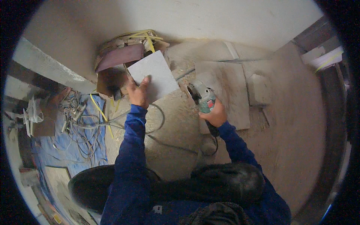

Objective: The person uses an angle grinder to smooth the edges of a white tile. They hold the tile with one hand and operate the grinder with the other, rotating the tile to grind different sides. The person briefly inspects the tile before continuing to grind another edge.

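A pale, nearly square tile [159,77] is gripped at its lower left edge by my left hand [139,92], the thumb lying on its face. My right hand [216,114] is wrapped round the green and grey body of an angle grinder [204,98]. The grinder's head points up and left toward the tile, with a gap between them. Its black power cord [214,144] hangs below my right hand. Beneath the grinder, a large dusty tile or board [230,88] lies on the floor.
A torn cardboard box [110,80] with yellow straps stands by the wall beyond my left hand. Tangled cables [80,127] lie on a blue sheet [48,148] at left. A pale block [259,89] sits right of the large board. Dust covers the floor [172,123].
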Action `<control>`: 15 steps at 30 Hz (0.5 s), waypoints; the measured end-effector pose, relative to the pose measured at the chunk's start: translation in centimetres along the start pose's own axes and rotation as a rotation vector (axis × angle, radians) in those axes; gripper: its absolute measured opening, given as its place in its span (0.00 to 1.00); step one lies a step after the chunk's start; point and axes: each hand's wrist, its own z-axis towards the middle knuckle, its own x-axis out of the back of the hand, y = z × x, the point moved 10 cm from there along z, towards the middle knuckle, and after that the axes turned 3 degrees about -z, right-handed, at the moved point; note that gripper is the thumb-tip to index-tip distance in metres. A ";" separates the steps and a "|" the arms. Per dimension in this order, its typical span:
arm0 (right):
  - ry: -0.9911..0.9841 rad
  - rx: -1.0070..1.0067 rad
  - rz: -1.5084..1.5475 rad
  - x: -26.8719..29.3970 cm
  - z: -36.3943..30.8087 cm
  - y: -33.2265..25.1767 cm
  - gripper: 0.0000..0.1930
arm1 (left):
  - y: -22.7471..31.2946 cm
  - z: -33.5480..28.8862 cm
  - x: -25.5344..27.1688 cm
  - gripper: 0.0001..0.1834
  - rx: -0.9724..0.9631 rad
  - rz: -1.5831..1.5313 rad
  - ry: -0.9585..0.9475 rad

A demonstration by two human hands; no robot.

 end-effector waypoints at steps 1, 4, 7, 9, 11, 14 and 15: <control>0.009 -0.005 -0.001 0.1 0.0 0.0 0.35 | 0.0 0.0 -0.1 0.26 -0.011 -0.006 -0.006; 0.006 -0.006 0.029 0.3 -0.1 0.0 0.35 | -0.3 -0.1 -0.2 0.26 0.007 -0.033 0.013; 0.004 -0.024 -0.003 0.4 -0.1 -0.1 0.36 | -0.3 -0.4 -0.3 0.24 0.019 -0.007 0.044; 0.023 -0.008 -0.016 0.5 -0.2 -0.3 0.37 | 0.0 -0.5 -0.7 0.23 0.009 -0.019 0.010; 0.061 0.064 0.010 0.9 -0.2 -1.0 0.37 | 0.5 -0.4 -0.8 0.22 -0.004 0.023 0.012; 0.026 0.033 0.017 0.6 -0.2 -0.4 0.38 | 0.9 -0.5 -1.1 0.21 -0.027 0.008 0.001; 0.010 0.016 -0.021 0.5 -0.1 0.0 0.38 | 1.2 -0.4 -1.3 0.20 -0.052 -0.022 -0.019</control>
